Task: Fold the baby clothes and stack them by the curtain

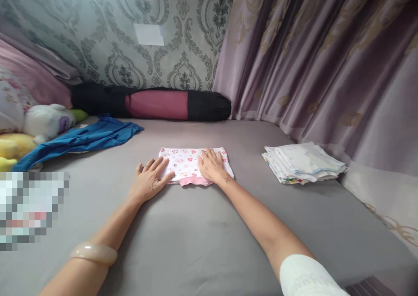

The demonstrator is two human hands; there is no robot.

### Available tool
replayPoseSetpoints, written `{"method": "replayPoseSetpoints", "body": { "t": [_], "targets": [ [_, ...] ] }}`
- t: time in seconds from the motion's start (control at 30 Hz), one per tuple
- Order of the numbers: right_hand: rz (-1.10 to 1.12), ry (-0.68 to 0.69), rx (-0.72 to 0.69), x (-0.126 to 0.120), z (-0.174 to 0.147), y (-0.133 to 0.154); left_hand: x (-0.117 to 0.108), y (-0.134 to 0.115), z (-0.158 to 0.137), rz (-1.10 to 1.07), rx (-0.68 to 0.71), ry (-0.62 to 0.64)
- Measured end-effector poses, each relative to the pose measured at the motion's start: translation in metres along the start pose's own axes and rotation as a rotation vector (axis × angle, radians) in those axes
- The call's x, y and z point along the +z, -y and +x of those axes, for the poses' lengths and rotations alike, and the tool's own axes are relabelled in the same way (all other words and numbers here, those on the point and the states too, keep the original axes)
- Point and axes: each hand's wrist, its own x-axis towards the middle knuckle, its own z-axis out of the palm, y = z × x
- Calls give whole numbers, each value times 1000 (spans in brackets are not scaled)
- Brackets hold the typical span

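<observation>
A folded white garment [183, 163] with pink hearts and flowers and a pink edge lies flat on the grey bed sheet [196, 230]. On its left side rests my left hand [151, 178], fingers spread, the fingertips and thumb touching the cloth. Over its right part my right hand [210, 164] lies flat with the fingers stretched out. Neither hand grips anything. Part of the garment's right side is hidden under my right hand.
A stack of folded white cloths [303, 163] sits to the right, near the curtain [310, 60]. At the left are a blue cloth [94, 134] and a white plush toy [48, 121]. A long black and maroon bolster [156, 104] lies along the wall.
</observation>
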Motion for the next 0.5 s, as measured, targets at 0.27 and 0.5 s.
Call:
{"method": "replayPoseSetpoints", "body": {
  "t": [0.27, 0.5],
  "targets": [
    [14, 3, 31, 2, -3, -6, -1, 0, 0, 1, -9, 15],
    [48, 16, 4, 0, -3, -12, 6, 5, 1, 10, 10, 6]
  ]
}}
